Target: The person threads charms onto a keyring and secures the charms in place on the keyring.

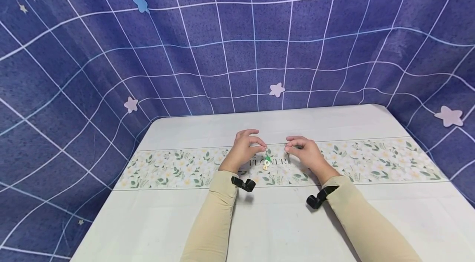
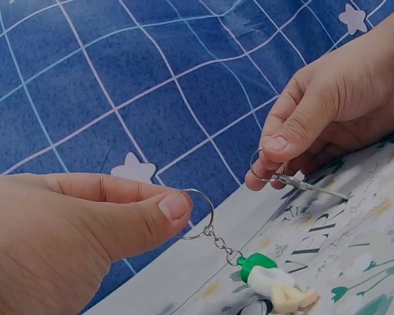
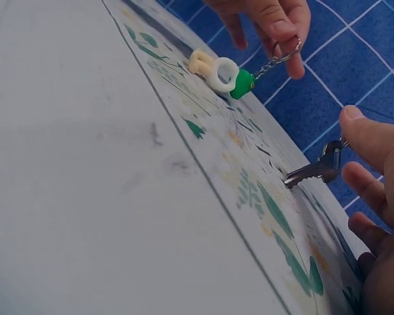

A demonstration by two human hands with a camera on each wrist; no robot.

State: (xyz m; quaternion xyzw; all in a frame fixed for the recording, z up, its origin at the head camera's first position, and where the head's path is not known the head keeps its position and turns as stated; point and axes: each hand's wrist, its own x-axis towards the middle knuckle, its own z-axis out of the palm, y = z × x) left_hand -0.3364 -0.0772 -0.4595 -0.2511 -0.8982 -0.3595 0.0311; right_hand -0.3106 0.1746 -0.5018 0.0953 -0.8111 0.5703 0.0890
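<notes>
Between thumb and forefinger my left hand (image 1: 245, 148) pinches the split ring of a keychain (image 2: 256, 268). From the ring a short chain hangs, ending in a small figure with a green top, a white middle and a pale yellow lower part. A little to the right, my right hand (image 1: 306, 153) pinches a small metal ring with a key (image 3: 315, 165) on it. The key has a dark head and a toothed blade pointing away from the fingers. Both hands are held above the table, and the two rings are apart from each other.
A white tablecloth (image 1: 167, 221) covers the table, with a floral printed band (image 1: 178, 167) running across it under the hands. Behind and at both sides hangs a blue curtain (image 1: 237, 60) with a white grid and stars. Black wrist cameras (image 1: 243, 183) sit on the beige sleeves.
</notes>
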